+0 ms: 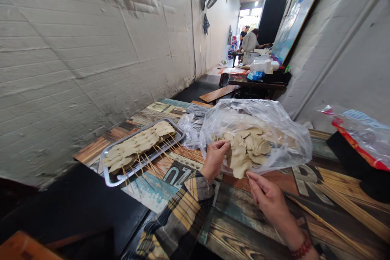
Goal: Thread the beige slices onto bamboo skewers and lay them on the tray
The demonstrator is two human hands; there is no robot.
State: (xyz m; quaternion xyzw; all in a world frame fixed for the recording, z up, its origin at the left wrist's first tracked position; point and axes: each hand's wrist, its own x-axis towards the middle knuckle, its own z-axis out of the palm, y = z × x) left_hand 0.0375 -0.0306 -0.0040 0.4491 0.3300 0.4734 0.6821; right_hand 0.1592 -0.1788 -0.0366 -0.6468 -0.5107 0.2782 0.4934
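Observation:
A clear plastic bag point(286, 138) lies open on the table, holding a heap of pale beige round slices point(256, 142). In front of its mouth is a skewer of slices point(239, 164), the flat pieces overlapping along the stick. My right hand point(268, 197) pinches the bare lower end of that skewer. My left hand point(215, 158) has thumb and finger closed on a slice by the skewer's upper part. To the left, a metal tray point(106, 178) carries rows of filled skewers point(140, 144), their bare sticks pointing over its near edge.
Loose bamboo sticks point(350, 203) lie at the right of the patterned table point(231, 215). A red-edged plastic package point(362, 142) sits on a black holder at far right. A crumpled bag point(190, 130) stands between tray and slices. Two people are in the background.

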